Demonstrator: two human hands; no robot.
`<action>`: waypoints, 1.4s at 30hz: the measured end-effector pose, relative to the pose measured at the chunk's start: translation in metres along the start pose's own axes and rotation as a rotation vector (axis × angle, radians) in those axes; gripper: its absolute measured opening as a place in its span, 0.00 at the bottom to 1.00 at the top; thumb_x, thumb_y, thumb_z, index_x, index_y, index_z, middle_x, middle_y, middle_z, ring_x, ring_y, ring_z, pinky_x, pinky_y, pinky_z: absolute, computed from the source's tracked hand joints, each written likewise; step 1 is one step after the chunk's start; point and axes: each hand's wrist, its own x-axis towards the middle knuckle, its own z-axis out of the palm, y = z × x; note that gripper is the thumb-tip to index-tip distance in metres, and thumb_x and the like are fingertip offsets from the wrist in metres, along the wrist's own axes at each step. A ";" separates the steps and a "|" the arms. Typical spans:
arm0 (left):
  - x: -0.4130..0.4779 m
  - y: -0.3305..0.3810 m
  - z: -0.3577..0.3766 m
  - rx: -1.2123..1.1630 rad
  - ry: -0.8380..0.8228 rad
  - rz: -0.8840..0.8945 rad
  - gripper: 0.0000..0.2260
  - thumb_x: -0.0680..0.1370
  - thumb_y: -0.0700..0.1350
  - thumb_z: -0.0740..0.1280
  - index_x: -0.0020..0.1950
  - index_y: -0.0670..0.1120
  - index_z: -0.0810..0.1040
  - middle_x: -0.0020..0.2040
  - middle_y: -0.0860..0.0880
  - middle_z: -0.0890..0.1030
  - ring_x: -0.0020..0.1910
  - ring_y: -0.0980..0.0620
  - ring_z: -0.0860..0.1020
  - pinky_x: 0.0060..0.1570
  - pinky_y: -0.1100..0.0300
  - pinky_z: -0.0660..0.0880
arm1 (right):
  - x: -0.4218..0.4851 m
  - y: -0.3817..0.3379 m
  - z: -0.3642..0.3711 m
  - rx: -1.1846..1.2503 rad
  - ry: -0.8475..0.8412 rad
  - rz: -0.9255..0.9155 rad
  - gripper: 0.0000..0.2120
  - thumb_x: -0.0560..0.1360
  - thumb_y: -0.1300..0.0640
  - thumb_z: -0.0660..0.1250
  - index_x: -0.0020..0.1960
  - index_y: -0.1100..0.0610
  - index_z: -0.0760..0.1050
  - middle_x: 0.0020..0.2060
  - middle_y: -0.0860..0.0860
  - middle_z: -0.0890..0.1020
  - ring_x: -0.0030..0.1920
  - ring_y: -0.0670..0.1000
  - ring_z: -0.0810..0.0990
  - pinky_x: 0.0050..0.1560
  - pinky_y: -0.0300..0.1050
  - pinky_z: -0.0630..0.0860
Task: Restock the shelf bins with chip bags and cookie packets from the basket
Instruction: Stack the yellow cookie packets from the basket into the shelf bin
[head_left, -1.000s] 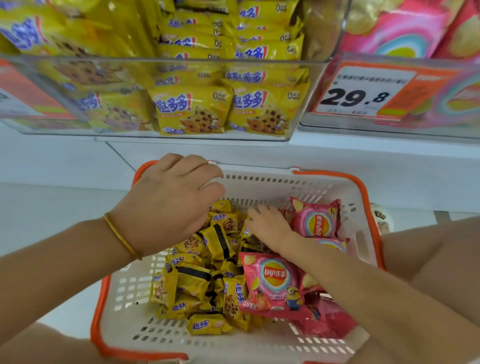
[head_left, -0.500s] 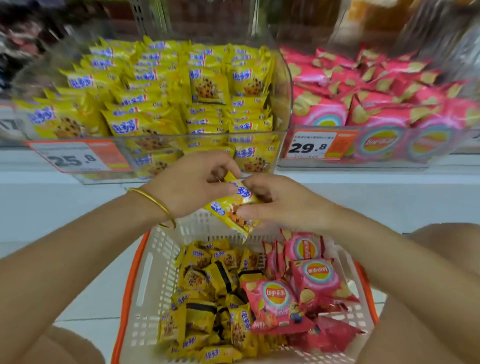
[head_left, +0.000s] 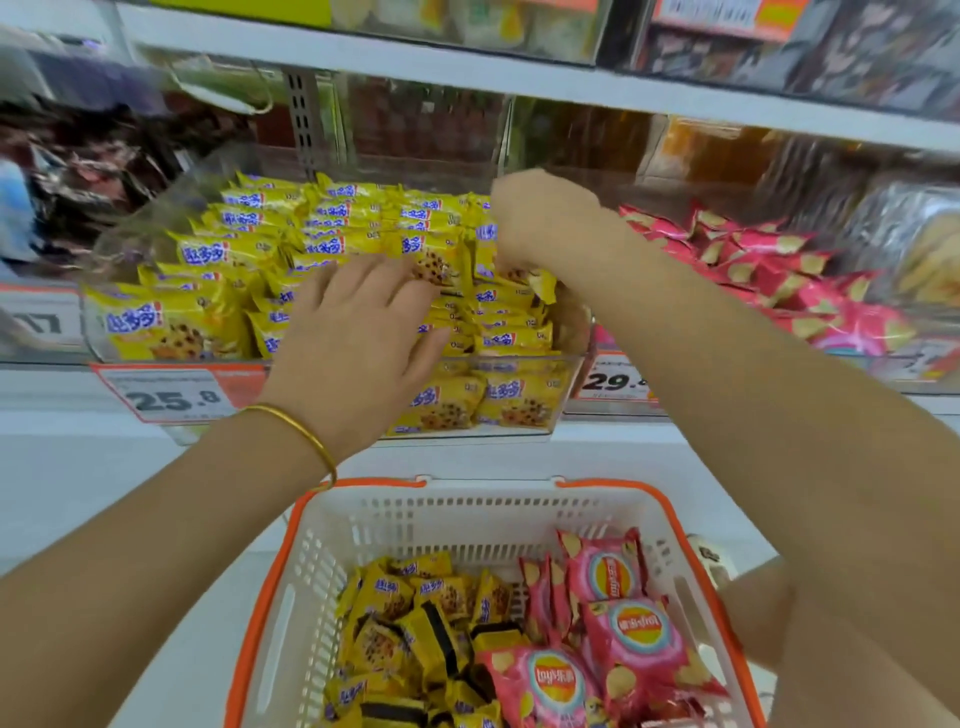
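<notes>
A shop, likely a supermarket: shelf bins (head_left: 519, 364) with price tags (head_left: 171, 397), shopping basket (head_left: 467, 499).

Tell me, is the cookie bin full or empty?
Nearly full. Yellow packets fill the bin in rows from back to front, heaped as high as its clear front wall.

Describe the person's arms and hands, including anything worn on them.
Both arms are bare as far as the picture shows, with no sleeves or gloves. The left hand has a thin gold-coloured bangle round its wrist, and no rings show on it. The right hand and its wrist wear nothing visible.
</notes>
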 end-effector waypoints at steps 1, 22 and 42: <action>0.000 -0.002 0.002 0.012 -0.009 0.000 0.22 0.76 0.55 0.53 0.55 0.43 0.78 0.61 0.42 0.77 0.62 0.39 0.73 0.60 0.41 0.67 | 0.008 0.000 0.006 -0.038 -0.016 0.006 0.04 0.75 0.64 0.62 0.49 0.59 0.74 0.53 0.56 0.77 0.57 0.59 0.77 0.45 0.48 0.69; -0.001 -0.010 0.014 0.004 0.058 0.018 0.21 0.77 0.55 0.53 0.56 0.45 0.79 0.62 0.44 0.77 0.63 0.40 0.72 0.61 0.44 0.65 | 0.029 0.015 0.032 -0.243 -0.058 -0.121 0.31 0.70 0.63 0.73 0.67 0.63 0.62 0.62 0.62 0.70 0.63 0.64 0.70 0.55 0.56 0.72; -0.132 -0.008 0.046 0.082 -0.367 0.273 0.16 0.73 0.48 0.55 0.45 0.46 0.81 0.52 0.48 0.81 0.51 0.43 0.77 0.45 0.51 0.72 | -0.185 -0.026 0.253 0.211 -0.786 -0.397 0.08 0.77 0.56 0.64 0.48 0.62 0.74 0.42 0.55 0.78 0.46 0.56 0.78 0.44 0.50 0.75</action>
